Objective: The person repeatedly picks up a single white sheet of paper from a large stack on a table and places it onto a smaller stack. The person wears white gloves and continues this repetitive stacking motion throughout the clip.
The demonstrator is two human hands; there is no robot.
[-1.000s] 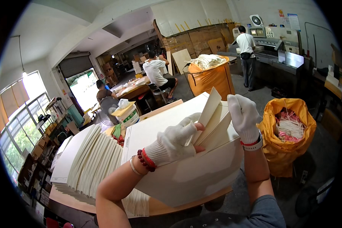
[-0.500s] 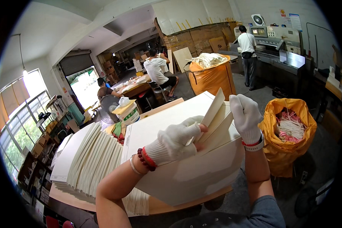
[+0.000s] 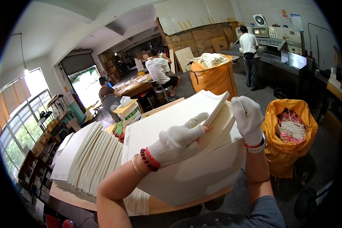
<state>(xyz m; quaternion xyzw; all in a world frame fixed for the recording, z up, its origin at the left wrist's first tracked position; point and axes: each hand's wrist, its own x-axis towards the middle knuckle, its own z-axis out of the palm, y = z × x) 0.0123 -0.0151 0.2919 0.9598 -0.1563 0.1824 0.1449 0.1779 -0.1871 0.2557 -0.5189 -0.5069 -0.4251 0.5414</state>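
A thick stack of large white sheets [image 3: 167, 117] lies in front of me, its near side hanging over the table edge. My left hand [image 3: 180, 140], in a white glove with bare fingertips, grips several bent sheets [image 3: 217, 108] at the stack's right end, thumb and fingers closed round their edge. Below these, more sheets curve apart, leaving a gap. Also gloved, my right hand [image 3: 247, 117] is closed at the right corner of the stack; anything inside its fingers is hidden. To the left stands a second, stepped pile of white sheets [image 3: 89, 159].
Right of the stack stands an orange sack [image 3: 271, 152] of paper strips, with a fuller orange sack [image 3: 216, 79] behind. A white bucket [image 3: 131, 114] and a fan [image 3: 109, 108] are beyond the piles. One person [image 3: 249, 53] stands at a cutting machine; others sit farther back.
The lifted sheets have bent over to the left and come together under my left fingers, where before they stood up as separate flaps. My right hand has hardly moved.
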